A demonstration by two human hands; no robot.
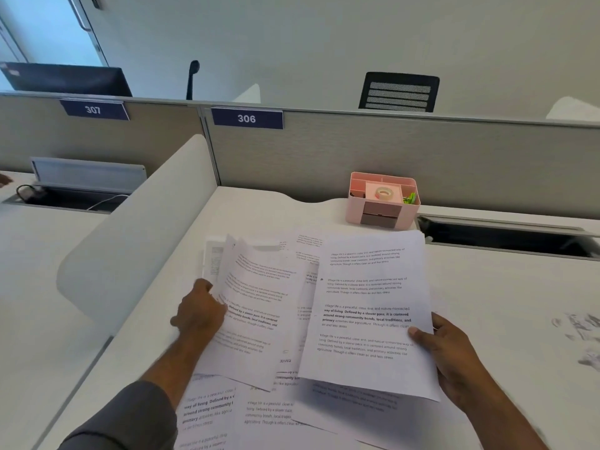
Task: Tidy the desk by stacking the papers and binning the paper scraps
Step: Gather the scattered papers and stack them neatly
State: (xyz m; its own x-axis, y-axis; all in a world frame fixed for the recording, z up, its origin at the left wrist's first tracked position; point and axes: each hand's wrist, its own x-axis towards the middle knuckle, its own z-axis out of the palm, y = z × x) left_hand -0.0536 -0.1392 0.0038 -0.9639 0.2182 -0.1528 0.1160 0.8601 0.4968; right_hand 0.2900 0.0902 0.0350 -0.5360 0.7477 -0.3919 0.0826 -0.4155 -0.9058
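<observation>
the right hand pinches the lower right edge of a printed sheet, thumb on top of the page and the fingers hidden beneath it, so the sheet hangs a little above the spread. the left hand grips the left edge of another sheet; its fingers curl at the paper's border, though i cannot tell how many pages are in that grip. between and under both lie the rest of the loose papers, fanned and overlapping at odd angles across the near middle of the desk.

to my eye this is the gathering step: the stack is not yet formed and no scrap has gone to a bin. the next move, i'd judge, calls for bringing the two held sheets together, squaring their edges, then sliding the lower pages in under them.

the paper scraps lie blurred at the far right of the desk, well apart from the sheets. no bin shows anywhere in view.

for room: a curved white divider stands just left of the left hand, so that side is tight. a pink organizer sits near the top of the spread, with an open cable trough beside it. the bare desk to the right looks the easiest place to square a pile.
</observation>
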